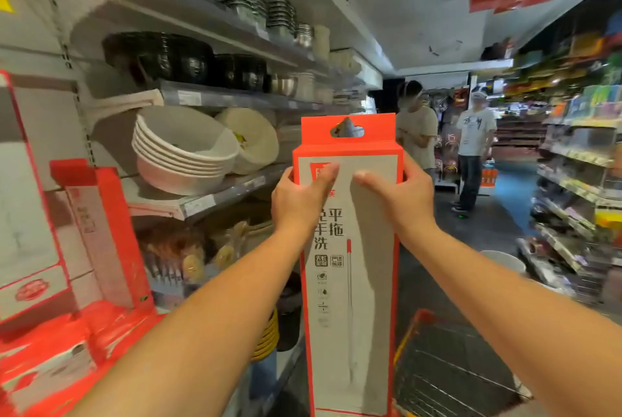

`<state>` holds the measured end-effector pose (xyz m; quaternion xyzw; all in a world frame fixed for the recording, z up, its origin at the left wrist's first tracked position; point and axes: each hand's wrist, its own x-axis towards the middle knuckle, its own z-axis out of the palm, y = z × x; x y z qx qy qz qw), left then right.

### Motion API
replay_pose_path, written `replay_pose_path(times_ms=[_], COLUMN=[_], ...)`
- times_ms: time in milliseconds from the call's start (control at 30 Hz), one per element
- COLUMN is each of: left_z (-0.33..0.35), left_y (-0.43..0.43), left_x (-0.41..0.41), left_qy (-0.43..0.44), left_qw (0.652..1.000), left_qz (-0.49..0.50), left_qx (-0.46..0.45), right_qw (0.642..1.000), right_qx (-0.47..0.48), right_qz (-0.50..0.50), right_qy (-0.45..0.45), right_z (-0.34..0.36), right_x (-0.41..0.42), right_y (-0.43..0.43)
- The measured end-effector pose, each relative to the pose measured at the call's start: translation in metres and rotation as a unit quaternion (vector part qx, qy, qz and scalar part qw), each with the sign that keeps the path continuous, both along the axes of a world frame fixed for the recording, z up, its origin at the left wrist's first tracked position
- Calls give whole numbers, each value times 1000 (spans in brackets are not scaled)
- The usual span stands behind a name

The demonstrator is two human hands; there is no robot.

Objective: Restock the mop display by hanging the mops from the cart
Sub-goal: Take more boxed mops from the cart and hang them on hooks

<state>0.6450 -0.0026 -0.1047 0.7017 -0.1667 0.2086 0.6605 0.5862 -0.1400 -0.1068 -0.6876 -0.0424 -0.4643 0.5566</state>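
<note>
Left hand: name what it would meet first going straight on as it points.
The left hand grips the mop box, so the box comes first; beyond it the aisle looks free, depth unclear.

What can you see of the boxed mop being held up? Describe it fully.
The mop box is a tall, narrow cardboard carton: pale front, orange-red edges, printed characters and a mop picture. Its orange top tab has a hanging hole. It is held upright, gripped near the top by the left hand and right hand, thumbs on the front.
</note>
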Motion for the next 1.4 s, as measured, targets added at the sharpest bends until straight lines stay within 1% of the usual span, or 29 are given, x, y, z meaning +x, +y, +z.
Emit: replay_pose_path(times_ms=[133, 333, 533, 633, 800, 933, 1133, 1267, 1400], left_z=[-1, -6, -4, -4, 5, 15, 29, 40, 54], left_y=[71, 163, 231, 257, 279, 288, 292, 298, 307], left_x=[14, 30, 41, 48, 56, 63, 74, 73, 75], left_qy=[0, 0, 0, 4, 17, 8, 8, 3, -5], left_qw=[998, 991, 977, 961, 939, 918, 881, 865, 857], left_qz=[54, 132, 213, 275, 344, 397, 474, 502, 515], left_qx=[19, 8, 2, 10, 8, 18, 13, -3, 3], right_qw=[999, 993, 983, 974, 954, 929, 902, 882, 873], right_qx=[9, 33, 25, 18, -1, -9, -9, -18, -21], right_qz=[53, 110, 184, 224, 301, 370, 432, 471, 488], right_qy=[6, -3, 3, 3, 0, -4, -8, -9, -6], right_z=[-4, -9, -7, -3, 8, 21, 37, 53, 67], right_x=[31, 71, 108, 127, 157, 179, 211, 219, 225], right_y=[66, 155, 224, 249, 278, 292, 307, 318, 332])
